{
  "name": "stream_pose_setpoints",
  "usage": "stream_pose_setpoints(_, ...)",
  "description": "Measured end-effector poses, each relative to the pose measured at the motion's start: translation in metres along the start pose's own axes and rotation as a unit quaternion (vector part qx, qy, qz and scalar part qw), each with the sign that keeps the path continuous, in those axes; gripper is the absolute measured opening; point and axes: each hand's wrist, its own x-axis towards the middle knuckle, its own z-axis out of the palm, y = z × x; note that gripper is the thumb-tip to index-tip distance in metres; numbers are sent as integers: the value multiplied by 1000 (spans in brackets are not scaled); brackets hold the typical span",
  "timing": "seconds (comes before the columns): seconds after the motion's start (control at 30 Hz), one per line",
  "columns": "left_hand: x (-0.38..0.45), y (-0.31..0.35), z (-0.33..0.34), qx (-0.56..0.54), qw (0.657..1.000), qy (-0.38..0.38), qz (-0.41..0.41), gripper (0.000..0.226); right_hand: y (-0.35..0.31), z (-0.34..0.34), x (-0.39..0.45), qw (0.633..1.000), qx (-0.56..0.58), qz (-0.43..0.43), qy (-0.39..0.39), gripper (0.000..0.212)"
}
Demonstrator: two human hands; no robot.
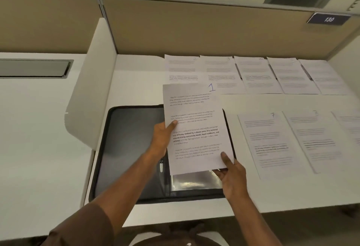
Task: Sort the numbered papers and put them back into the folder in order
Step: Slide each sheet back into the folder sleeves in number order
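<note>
The paper marked 1 is held above the open black folder, covering its right half. The left hand pinches the sheet's 9 o'clock edge, thumb on the print. The right hand grips its 5 o'clock corner, thumb on top, fingers curled beneath. On the white desk, a row of sheets lies at 12 to 2 o'clock of the folder, and more sheets, one marked 7, lie at 3 o'clock.

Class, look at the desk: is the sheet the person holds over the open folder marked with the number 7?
No: the sheet held by both hands over the folder bears a handwritten 1 at its top right corner.
</note>
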Motion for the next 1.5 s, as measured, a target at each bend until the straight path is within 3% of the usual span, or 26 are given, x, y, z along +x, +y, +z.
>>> stream_pose_setpoints(0.1,-16,-11,8,0,1000,8,-14,23,5,-13,-6,1000,12,4,11,54)
stream_pose_setpoints(0.2,-33,-23,17,-11,999,22,-35,24,0,-30,-11,1000,17,-3,8,38)
stream_pose_setpoints(0.33,-55,-38,28,-16,999,32,-38,29,-7,-54,-18,997,73,22,-14,37)
stream_pose_setpoints(0.43,-67,-44,38,-8,998,44,-37,26,-5,-72,-21,997,62,36,-24,26)
stream_pose_setpoints(0.73,-91,-69,43,6,995,91,-42,24,16,-109,-36,993,56,107,-16,21)
stream_pose_setpoints(1.07,-95,-79,42,42,995,81,-48,25,30,-112,-42,991,51,123,-16,38)
stream_pose_setpoints(1.2,-97,-83,47,49,994,80,-51,16,36,-107,-49,991,34,127,-24,39)
stream_pose_setpoints(1.4,-95,-78,49,174,982,55,55,32,35,-114,-50,994,20,107,13,37)
stream_pose_setpoints(1.5,-93,-80,48,212,974,29,78,30,32,-122,-50,994,19,103,13,33)
